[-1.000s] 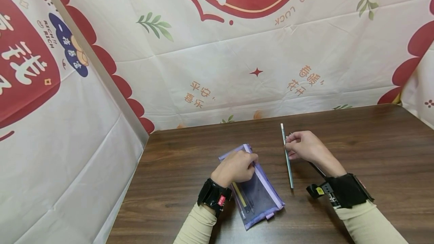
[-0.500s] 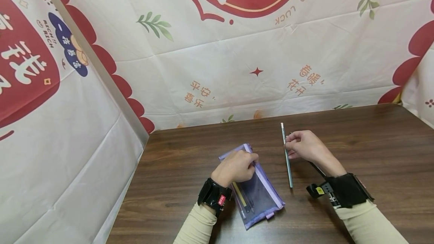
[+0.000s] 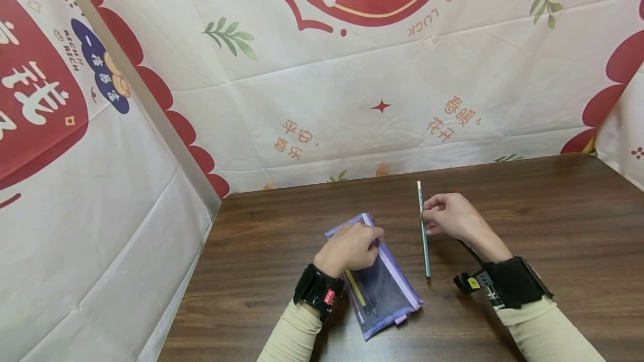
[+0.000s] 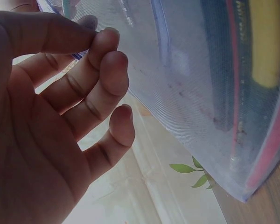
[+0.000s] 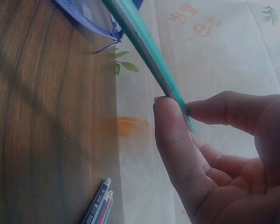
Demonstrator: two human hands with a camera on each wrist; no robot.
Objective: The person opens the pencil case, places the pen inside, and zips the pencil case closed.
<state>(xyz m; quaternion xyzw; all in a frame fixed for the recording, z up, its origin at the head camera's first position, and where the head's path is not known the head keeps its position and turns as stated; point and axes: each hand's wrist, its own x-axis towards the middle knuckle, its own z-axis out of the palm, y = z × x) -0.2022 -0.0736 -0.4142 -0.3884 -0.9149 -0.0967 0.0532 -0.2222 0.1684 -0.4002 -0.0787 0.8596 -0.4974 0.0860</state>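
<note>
You hold a teal pencil (image 3: pixel 426 250) at your one o'clock.
Your right hand (image 3: pixel 453 218) pinches it in a narrow grip; it is straight and flat-sided. At its seven o'clock, your left hand (image 3: pixel 349 247) pinches a see-through mesh pouch (image 3: pixel 389 289) with purple edges, on the brown wood-grain table (image 3: pixel 251 272). This looks like a getting-ready step; the next move likely calls for a light, steady pinch.

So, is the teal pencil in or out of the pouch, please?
Out: the right hand pinches the teal pencil, apart from the purple mesh pouch.
</note>
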